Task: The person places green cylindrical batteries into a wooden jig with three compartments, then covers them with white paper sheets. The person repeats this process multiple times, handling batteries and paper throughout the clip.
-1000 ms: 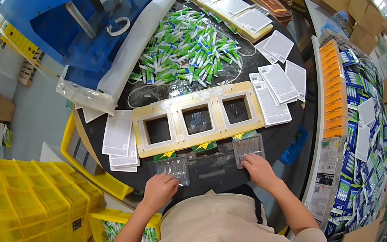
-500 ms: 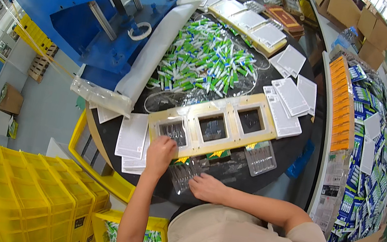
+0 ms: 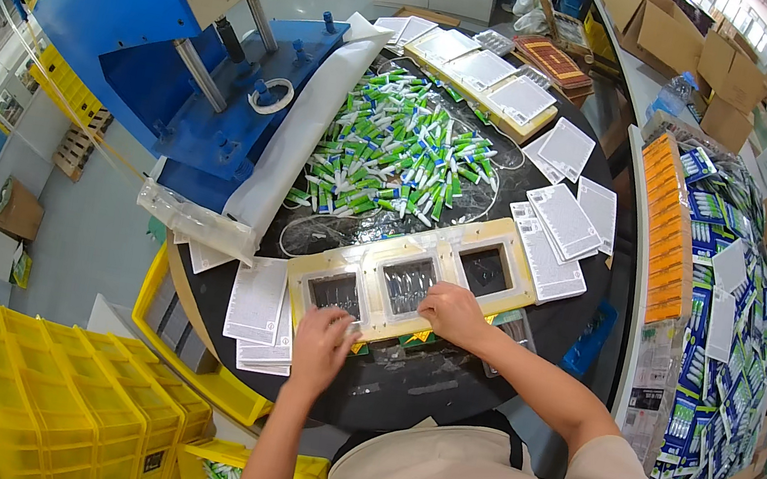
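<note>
A cream-yellow frame (image 3: 365, 262) with three square openings lies across the near part of the round black table. One clear plastic blister tray (image 3: 335, 294) sits in its left opening and another clear blister tray (image 3: 408, 284) in the middle one; the right opening shows dark. My right hand (image 3: 454, 314) is closed, fingertips pinched at the lower right corner of the middle tray. Just below the left opening hovers my left hand (image 3: 322, 342), its curled fingers smeared by motion. Another clear tray (image 3: 515, 327) is partly hidden by my right forearm.
Green-and-white tubes (image 3: 408, 148) are heaped beyond the frame. White cards (image 3: 256, 300) lie at its left, more cards (image 3: 562, 223) at its right. A second loaded frame (image 3: 490, 76) is at the back. A blue press (image 3: 223, 114) stands left, yellow crates (image 3: 51, 377) lower left.
The clear tray under my right hand has gone from the table's near side into the middle opening. My right hand moved up and right with it; my left hand drew back from the left opening.
</note>
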`<state>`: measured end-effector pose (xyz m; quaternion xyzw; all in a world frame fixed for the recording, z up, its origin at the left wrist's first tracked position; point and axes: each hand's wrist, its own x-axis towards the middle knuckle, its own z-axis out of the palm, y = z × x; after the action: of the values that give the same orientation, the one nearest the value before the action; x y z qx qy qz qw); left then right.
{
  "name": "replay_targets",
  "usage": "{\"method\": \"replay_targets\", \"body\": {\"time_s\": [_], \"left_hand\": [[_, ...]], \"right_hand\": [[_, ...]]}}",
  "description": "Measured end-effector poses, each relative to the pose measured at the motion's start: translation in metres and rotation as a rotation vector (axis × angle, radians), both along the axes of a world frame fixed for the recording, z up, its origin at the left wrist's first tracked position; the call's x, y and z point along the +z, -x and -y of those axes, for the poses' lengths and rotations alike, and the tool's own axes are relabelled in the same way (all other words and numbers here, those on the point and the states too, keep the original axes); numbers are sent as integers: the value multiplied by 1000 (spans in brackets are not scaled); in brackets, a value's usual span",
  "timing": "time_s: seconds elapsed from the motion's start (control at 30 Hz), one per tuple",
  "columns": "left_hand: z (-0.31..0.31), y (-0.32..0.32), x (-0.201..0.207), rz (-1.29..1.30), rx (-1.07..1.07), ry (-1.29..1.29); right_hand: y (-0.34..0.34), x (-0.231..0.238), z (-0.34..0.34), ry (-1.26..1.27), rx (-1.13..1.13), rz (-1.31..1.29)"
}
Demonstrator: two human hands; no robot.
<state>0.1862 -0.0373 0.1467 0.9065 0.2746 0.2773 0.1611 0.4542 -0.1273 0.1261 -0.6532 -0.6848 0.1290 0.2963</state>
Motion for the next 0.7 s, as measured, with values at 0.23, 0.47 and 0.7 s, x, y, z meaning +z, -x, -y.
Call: {"method": "replay_targets", "body": {"time_s": [0.23, 0.47, 0.7], "left_hand": [[65, -58, -6, -76, -85, -98], [72, -74, -25, -248, -34, -182], [81, -76, -24, -347, 37, -120]], "right_hand": [[-15, 7, -23, 277, 12, -211], [-49, 9, -55, 604, 249, -388], [-96, 70, -8, 22, -91, -710]]}}
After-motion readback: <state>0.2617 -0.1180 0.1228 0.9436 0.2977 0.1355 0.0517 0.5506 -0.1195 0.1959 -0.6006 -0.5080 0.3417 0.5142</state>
